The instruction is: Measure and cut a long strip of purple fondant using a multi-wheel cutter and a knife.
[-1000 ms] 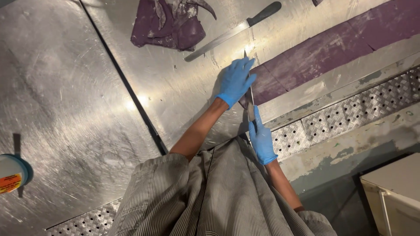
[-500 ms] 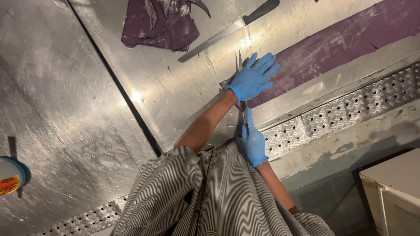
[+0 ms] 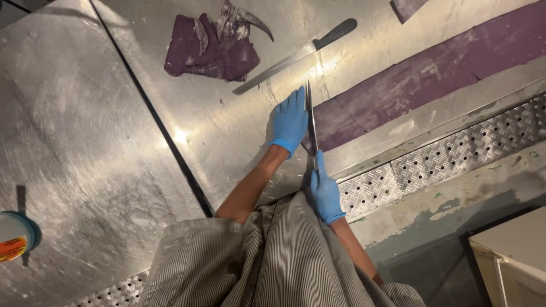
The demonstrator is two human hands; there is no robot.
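Gripping the handle of a knife [image 3: 311, 122], the right hand [image 3: 326, 193] is closed around it in a blue glove, the blade running straight away from the grip and set edge-down on the near end of a long purple strip [image 3: 421, 79] lying on the steel table [image 3: 85, 131]. Just left of the blade, the left hand [image 3: 289, 120], also gloved in blue, lies flat and open on the metal, fingers spread, holding nothing. Beyond both hands lies a second, longer knife [image 3: 296, 55] with a dark handle, untouched. Further out to the left of that sits one pile of purple scraps [image 3: 213, 48]. Right of the grip runs one perforated metal grate [image 3: 449, 156]. That makes two knives and two gloves.
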